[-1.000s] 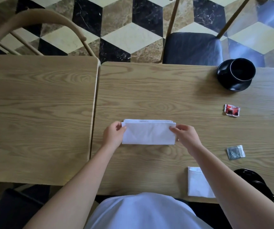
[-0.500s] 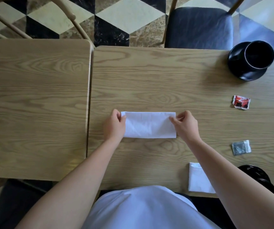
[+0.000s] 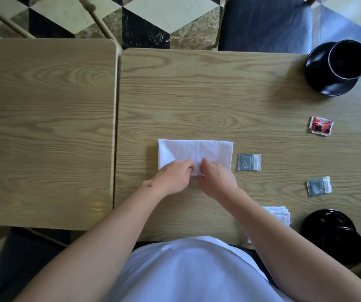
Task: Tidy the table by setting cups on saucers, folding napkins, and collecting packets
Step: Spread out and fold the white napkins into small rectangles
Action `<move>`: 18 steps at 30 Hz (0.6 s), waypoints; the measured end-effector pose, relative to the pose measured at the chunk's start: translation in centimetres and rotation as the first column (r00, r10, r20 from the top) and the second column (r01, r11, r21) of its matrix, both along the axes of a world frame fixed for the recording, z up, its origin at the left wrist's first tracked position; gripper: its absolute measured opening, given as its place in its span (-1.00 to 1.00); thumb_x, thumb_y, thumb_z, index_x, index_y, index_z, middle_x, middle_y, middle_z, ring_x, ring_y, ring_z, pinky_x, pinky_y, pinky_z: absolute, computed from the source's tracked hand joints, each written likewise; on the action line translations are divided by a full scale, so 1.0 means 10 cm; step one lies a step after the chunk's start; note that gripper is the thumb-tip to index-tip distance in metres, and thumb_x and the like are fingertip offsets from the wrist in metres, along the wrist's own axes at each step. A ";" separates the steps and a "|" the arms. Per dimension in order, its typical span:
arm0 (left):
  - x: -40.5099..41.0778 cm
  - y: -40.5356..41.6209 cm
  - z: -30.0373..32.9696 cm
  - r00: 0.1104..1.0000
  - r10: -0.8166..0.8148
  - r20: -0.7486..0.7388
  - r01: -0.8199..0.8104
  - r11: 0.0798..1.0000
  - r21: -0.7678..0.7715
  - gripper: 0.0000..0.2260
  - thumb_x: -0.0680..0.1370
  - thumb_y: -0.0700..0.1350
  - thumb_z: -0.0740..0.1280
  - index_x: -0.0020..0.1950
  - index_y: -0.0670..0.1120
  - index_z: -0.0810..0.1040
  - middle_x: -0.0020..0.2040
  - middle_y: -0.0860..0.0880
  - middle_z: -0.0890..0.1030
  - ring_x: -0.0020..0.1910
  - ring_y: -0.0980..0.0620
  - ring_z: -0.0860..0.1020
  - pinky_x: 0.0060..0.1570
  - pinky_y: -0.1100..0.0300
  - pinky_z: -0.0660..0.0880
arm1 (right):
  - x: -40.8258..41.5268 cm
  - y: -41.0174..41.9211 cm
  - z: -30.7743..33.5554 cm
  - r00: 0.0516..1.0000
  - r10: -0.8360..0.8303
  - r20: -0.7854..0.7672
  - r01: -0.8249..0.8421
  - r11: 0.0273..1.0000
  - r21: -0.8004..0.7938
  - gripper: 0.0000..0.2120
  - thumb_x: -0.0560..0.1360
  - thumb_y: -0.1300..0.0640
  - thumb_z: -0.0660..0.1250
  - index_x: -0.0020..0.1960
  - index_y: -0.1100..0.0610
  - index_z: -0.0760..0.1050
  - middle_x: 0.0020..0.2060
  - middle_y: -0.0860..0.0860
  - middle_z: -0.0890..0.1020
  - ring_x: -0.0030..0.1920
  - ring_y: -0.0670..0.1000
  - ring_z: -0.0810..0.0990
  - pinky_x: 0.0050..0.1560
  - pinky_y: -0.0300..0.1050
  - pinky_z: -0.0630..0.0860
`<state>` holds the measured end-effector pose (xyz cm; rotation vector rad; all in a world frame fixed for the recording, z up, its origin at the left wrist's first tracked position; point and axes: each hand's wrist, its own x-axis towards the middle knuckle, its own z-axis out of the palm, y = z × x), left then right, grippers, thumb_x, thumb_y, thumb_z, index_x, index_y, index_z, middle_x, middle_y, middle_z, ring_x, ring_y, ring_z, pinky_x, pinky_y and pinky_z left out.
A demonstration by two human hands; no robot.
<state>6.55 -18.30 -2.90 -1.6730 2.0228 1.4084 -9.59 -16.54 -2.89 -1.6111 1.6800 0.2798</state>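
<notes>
**White napkin pinched at its near edge by both hands**

White and folded into a long rectangle, the napkin (image 3: pixel 195 152) lay flat on the counter (image 3: pixel 197 101). Both hands met at the middle of its near edge. The left hand (image 3: pixel 173 176) and the right hand (image 3: pixel 215 178) sat side by side, almost touching, fingers curled down onto the cloth. Each grip appeared clamped on that edge, though the fingertips were hidden under the knuckles.

Just right of the grip, beside the napkin's short end, lay a grey packet (image 3: pixel 249 162). Further right was a second grey packet (image 3: pixel 319 186), and beyond that, away from the person, a red packet (image 3: pixel 320 125). Far to the right and well beyond the grip, a black cup (image 3: pixel 348 59) stood on a black saucer (image 3: pixel 318 83). Nearer the person, right of the grip, another folded napkin (image 3: pixel 280 214) showed partly under the right forearm, next to a second black cup (image 3: pixel 332 229).
</notes>
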 end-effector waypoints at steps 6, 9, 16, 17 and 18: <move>0.18 -0.15 -0.02 0.973 0.142 0.181 -0.151 0.988 0.041 -0.89 0.60 -0.09 0.14 -0.05 -0.09 0.39 -0.07 -0.15 0.61 -0.08 -0.22 0.57 -0.05 -0.08 0.55 | -0.32 -0.17 -0.06 0.987 -0.086 -0.137 0.100 0.990 0.101 -0.63 0.50 -0.09 0.26 0.18 0.10 0.30 -0.03 0.06 0.64 -0.07 0.18 0.64 -0.18 -0.03 0.45; 0.32 -0.19 0.03 0.916 0.145 0.375 -0.168 0.985 0.029 -0.83 0.58 -0.06 0.16 0.11 -0.10 0.41 0.04 -0.19 0.59 0.01 -0.26 0.57 -0.05 0.00 0.52 | -0.55 -0.36 -0.01 0.970 -0.067 -0.232 0.094 0.990 0.105 -0.56 0.51 -0.14 0.29 0.22 0.13 0.35 0.07 0.11 0.64 0.07 0.20 0.63 -0.13 -0.04 0.39; -0.01 0.07 0.28 0.727 0.681 0.087 -0.683 0.730 -0.019 -0.89 0.53 -0.17 0.24 -0.21 -0.08 0.42 -0.29 -0.08 0.54 -0.31 -0.13 0.49 -0.26 0.06 0.41 | -0.52 -0.85 0.12 0.985 0.149 -0.090 -0.164 0.968 -0.189 -0.60 0.51 -0.01 0.42 0.29 0.06 0.42 0.20 0.02 0.55 0.26 0.13 0.45 0.05 0.00 0.46; -0.17 0.19 0.30 0.627 0.779 0.004 -0.762 0.612 0.212 -0.86 0.54 -0.21 0.24 -0.22 -0.09 0.41 -0.34 -0.10 0.52 -0.38 -0.11 0.47 -0.31 0.07 0.40 | -0.45 -0.88 0.11 0.972 0.212 -0.098 -0.224 0.965 -0.138 -0.62 0.53 0.00 0.41 0.29 0.07 0.43 0.22 0.04 0.55 0.28 0.14 0.45 0.09 0.01 0.46; -0.32 0.32 0.32 0.584 0.812 -0.015 -0.732 0.534 0.423 -0.86 0.55 -0.23 0.23 -0.21 -0.11 0.42 -0.37 -0.11 0.52 -0.43 -0.08 0.46 -0.37 0.11 0.40 | -0.40 -0.89 0.11 0.962 0.245 -0.122 -0.258 0.961 -0.098 -0.64 0.54 0.01 0.40 0.28 0.08 0.43 0.22 0.05 0.56 0.28 0.15 0.46 0.12 0.02 0.44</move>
